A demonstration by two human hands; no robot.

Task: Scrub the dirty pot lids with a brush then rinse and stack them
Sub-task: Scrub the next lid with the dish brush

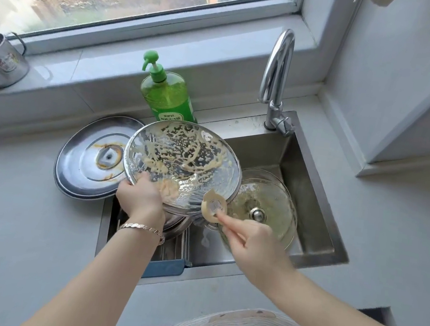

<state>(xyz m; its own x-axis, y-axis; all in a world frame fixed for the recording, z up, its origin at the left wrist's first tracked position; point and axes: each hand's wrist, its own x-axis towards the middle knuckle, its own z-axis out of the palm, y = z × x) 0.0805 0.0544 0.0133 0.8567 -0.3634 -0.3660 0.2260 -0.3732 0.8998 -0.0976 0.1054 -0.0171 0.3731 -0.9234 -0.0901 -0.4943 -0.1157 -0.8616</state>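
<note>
The smeared glass lid [184, 158] could have slipped from the left hand [140, 196], which gripped only its rim at seven o'clock, if the brush [213, 206] pushed hard. It would then drop onto the second glass lid [272, 198] lying in the sink [314, 193]. The right hand [254, 245] curled round the brush handle at the lid's five o'clock. Held tilted above the sink, the lid was streaked with beige paste and droplets.

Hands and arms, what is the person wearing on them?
No sleeves or gloves show on either arm. The left hand has a thin gold-coloured chain bracelet at its wrist; the right hand wears nothing that shows.
</note>
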